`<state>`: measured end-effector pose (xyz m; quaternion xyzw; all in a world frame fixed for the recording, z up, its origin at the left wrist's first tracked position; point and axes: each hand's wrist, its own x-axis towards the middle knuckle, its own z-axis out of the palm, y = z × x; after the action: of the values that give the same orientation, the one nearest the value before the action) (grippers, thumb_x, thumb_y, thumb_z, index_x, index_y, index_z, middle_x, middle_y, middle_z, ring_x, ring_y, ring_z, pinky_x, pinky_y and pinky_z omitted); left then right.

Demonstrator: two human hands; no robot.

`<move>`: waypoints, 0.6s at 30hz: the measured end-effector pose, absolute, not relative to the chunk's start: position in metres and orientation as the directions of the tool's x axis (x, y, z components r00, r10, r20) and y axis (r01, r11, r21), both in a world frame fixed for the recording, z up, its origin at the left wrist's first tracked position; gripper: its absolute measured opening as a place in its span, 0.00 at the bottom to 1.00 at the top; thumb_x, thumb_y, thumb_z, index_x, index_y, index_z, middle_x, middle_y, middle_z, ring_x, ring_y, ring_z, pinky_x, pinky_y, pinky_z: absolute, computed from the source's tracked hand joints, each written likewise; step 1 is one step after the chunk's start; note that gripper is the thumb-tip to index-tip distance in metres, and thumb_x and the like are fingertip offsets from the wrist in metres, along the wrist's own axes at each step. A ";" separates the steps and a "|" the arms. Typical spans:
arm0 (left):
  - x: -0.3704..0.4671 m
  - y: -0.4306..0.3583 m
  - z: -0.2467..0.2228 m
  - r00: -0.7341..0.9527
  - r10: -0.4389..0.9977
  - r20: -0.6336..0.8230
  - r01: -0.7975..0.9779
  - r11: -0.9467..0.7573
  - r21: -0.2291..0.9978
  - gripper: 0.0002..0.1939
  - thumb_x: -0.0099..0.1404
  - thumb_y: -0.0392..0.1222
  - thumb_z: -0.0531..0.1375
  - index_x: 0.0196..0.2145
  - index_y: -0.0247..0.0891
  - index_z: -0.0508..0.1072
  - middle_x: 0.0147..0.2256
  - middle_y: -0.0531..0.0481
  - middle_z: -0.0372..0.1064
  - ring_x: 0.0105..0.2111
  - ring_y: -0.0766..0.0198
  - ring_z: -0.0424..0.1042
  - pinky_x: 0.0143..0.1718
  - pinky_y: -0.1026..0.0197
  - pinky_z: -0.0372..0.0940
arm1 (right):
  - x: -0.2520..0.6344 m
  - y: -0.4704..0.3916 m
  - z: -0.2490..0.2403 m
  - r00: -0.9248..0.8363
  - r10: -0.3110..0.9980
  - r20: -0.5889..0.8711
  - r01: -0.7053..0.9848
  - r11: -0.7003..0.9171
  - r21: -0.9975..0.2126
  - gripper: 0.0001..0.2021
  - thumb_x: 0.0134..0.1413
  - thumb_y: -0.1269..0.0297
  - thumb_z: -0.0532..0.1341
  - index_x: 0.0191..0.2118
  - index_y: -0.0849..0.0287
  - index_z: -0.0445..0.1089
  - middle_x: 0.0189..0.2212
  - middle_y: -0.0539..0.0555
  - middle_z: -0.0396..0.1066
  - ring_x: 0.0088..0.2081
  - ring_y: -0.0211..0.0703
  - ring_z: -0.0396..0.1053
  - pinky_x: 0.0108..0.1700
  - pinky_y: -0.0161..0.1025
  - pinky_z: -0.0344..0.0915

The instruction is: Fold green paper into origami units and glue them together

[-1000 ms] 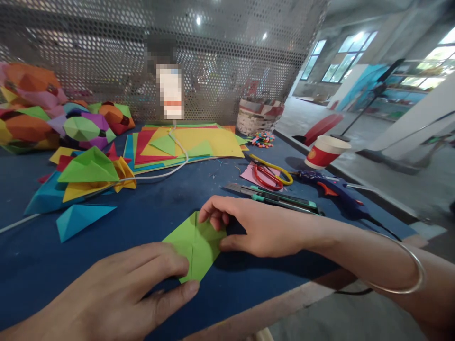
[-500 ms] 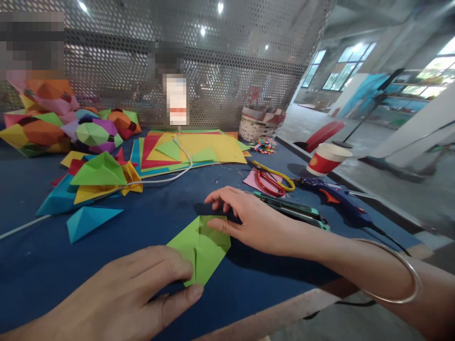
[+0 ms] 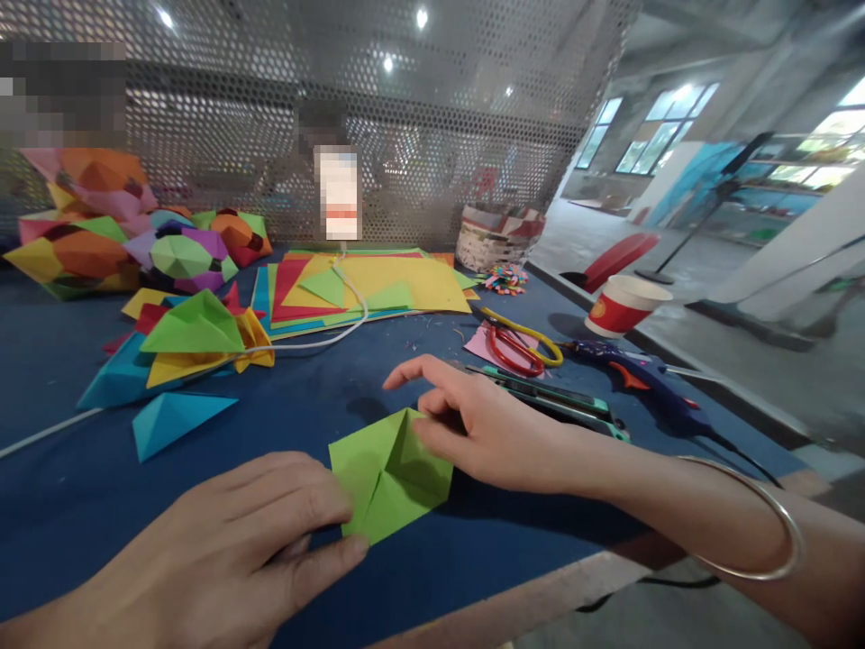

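Green paper: I see the creased green paper (image 3: 419, 491) on the tabletop (image 3: 284, 415), left of the scissors (image 3: 520, 324) and nearer me.
Left grip: my left hand (image 3: 236, 532) pinches its left corner, thumb against fingers.
Right grip: my right hand (image 3: 500, 428), index finger extended, meets its far right edge; I can't tell if it pinches.
Cutters: green-black cutters (image 3: 554, 389), just nearside of the scissors.
Glue gun: blue glue gun (image 3: 652, 388), right of the scissors.
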<state>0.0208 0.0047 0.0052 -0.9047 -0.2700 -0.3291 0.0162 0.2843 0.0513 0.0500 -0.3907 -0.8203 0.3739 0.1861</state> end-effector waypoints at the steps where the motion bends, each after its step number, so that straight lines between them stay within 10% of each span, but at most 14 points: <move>1: 0.018 0.006 0.005 0.653 0.454 0.606 0.487 -0.865 0.123 0.12 0.79 0.41 0.54 0.42 0.48 0.77 0.34 0.59 0.79 0.37 0.67 0.79 0.42 0.68 0.73 | 0.284 0.051 0.050 -0.620 0.785 0.015 0.472 0.388 -0.791 0.14 0.62 0.71 0.57 0.53 0.59 0.66 0.22 0.41 0.64 0.22 0.35 0.57 0.26 0.34 0.52; 8: -0.016 -0.008 -0.007 0.685 0.535 0.495 0.588 -0.807 0.058 0.25 0.72 0.33 0.53 0.63 0.51 0.73 0.61 0.51 0.74 0.60 0.55 0.74 0.59 0.55 0.73 | 0.284 0.044 0.054 -0.617 0.787 0.029 0.447 0.380 -0.810 0.17 0.53 0.77 0.55 0.43 0.58 0.78 0.33 0.50 0.77 0.32 0.39 0.69 0.33 0.35 0.63; 18: -0.010 -0.002 -0.002 0.702 0.460 0.544 0.540 -0.841 0.015 0.26 0.70 0.30 0.52 0.59 0.48 0.75 0.56 0.53 0.79 0.53 0.62 0.80 0.53 0.64 0.75 | 0.287 0.045 0.046 -0.756 0.522 0.395 0.299 0.812 -0.502 0.14 0.57 0.77 0.61 0.42 0.56 0.82 0.39 0.55 0.75 0.41 0.44 0.72 0.49 0.43 0.70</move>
<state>-0.0096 -0.0022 -0.0021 -0.9196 -0.2720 -0.2740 0.0729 0.2873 0.0448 0.0463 -0.2247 -0.9134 0.2087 0.2677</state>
